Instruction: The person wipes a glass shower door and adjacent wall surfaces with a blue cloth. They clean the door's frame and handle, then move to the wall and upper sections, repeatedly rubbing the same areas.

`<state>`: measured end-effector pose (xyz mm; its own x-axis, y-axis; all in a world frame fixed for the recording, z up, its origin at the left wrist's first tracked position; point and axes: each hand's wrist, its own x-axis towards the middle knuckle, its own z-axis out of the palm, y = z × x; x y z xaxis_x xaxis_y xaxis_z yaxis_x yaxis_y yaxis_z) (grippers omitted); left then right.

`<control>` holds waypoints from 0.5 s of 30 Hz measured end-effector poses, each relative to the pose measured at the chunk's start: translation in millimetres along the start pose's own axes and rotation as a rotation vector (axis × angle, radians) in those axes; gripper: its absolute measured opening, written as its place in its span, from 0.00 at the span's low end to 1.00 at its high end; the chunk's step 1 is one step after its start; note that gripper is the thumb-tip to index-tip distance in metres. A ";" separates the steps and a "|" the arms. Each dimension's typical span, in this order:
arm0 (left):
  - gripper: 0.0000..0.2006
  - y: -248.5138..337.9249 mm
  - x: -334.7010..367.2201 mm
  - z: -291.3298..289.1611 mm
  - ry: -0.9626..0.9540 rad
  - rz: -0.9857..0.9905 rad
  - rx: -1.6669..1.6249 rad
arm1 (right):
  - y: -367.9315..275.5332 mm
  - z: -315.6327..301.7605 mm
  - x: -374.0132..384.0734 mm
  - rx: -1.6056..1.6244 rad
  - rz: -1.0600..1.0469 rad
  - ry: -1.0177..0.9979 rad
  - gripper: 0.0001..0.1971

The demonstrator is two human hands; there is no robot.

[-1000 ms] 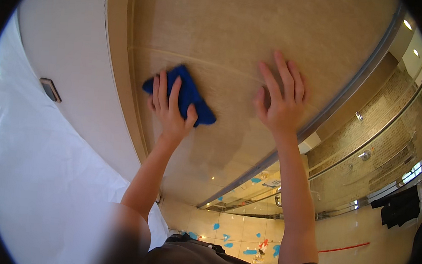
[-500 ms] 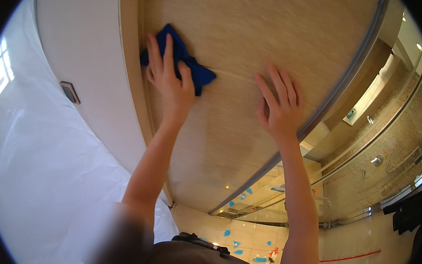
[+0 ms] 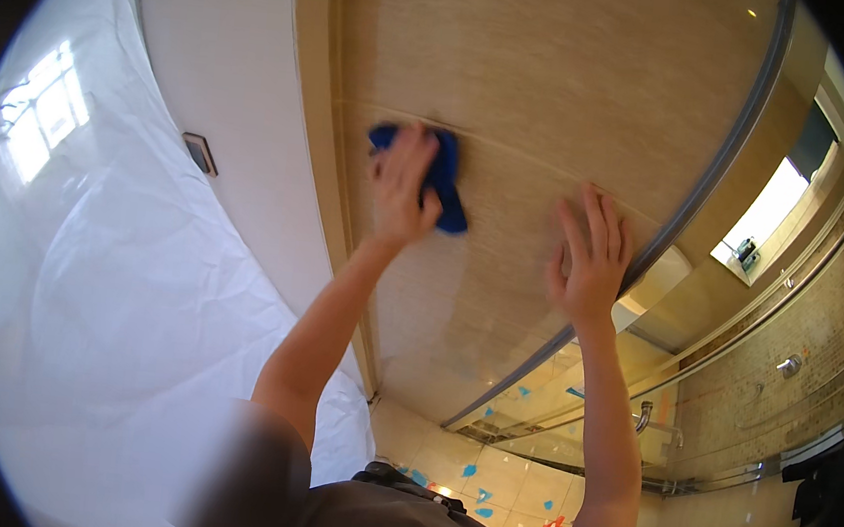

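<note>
A dark blue cloth (image 3: pixel 444 180) lies bunched against the beige stone-look wall panel (image 3: pixel 520 61), just below a pale joint line. My left hand (image 3: pixel 407 184) presses on the cloth, its fingers over the upper left part and the thumb on the lower side; motion blurs both. Farther right, my right hand (image 3: pixel 595 264) rests on the same panel, fingers stretched out and holding nothing. It is close to the grey edge strip (image 3: pixel 693 202) along the panel's right side.
A tan door frame (image 3: pixel 320 104) borders the panel on the left, beside a white door or wall with a small dark-framed plate (image 3: pixel 200 154). White sheeting (image 3: pixel 157 311) hangs at far left. Right is a tiled shower area with a tap (image 3: pixel 787 366). Blue scraps (image 3: pixel 469 470) dot the floor.
My left hand has moved the cloth down and a little away from the door frame, and the cloth is more bunched. The view has shifted; my right hand stays near the joint line.
</note>
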<state>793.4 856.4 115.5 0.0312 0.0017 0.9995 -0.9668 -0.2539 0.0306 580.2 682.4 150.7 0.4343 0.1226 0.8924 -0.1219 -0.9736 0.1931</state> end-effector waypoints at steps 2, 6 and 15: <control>0.32 -6.0 41.5 -2.2 0.100 -0.053 0.054 | 0.1 3.4 10.4 -0.009 0.014 0.036 0.28; 0.32 -2.6 69.4 -4.9 0.124 -0.123 0.098 | -9.1 20.3 10.9 -0.118 0.000 0.090 0.26; 0.30 4.0 -78.9 4.4 0.027 -0.131 0.155 | -12.0 30.6 8.7 -0.144 0.016 0.137 0.25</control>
<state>788.1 851.0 36.7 0.1451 0.0697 0.9870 -0.9041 -0.3959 0.1608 612.8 689.3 143.6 0.3073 0.1418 0.9410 -0.2581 -0.9393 0.2259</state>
